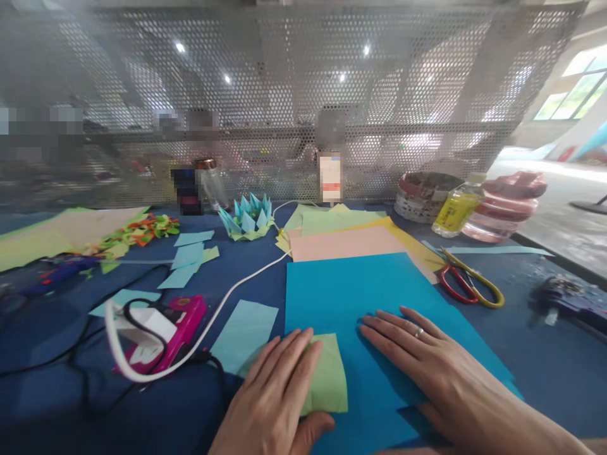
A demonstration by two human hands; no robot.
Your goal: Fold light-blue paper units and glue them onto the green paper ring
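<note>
My left hand (275, 395) lies flat with its fingers stretched out on a folded light green paper (328, 376), pressing it down. The green paper rests on the near left corner of a large blue sheet (365, 287). My right hand (429, 363) lies flat on the blue sheet just to the right, fingers spread, a ring on one finger, holding nothing.
Pink, yellow and green sheets (351, 240) lie behind the blue one. Red and yellow scissors (467, 284) sit at the right. A pink device (164, 332) with white and black cables lies left. A blue paper lotus (247, 216), pale blue paper slips (190, 256), bottles and a perforated metal screen stand behind.
</note>
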